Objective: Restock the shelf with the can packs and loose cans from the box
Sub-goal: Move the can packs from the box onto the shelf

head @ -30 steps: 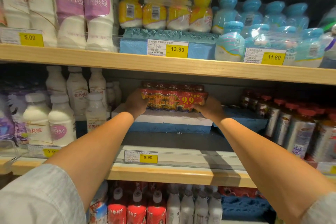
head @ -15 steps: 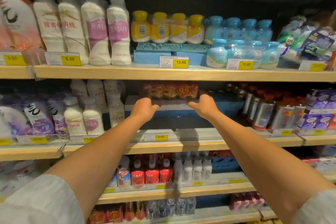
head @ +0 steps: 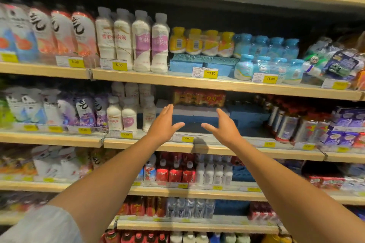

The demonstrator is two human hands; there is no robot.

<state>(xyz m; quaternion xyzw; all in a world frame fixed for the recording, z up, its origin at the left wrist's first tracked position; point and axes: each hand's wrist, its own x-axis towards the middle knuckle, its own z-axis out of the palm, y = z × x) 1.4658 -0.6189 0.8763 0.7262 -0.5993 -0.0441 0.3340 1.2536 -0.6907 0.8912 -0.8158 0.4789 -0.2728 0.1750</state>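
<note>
L hand [head: 165, 122], R hand [head: 224, 127] drew back off red 9.9 can pack [head: 199, 98]; grips wide, empty.

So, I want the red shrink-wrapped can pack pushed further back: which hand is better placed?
Left, narrowly: left hand fingers end beside the red shrink-wrapped can pack, at its lower corner; right hand fingers stop slightly lower. Both are empty.

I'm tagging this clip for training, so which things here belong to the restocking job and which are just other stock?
Job in hand: red can pack, sitting on the foam block; middle shelf; left hand and right hand, both open and empty.

Just there: white milk bottles; yellow-capped bottles; blue bottles; yellow price tags.
</note>
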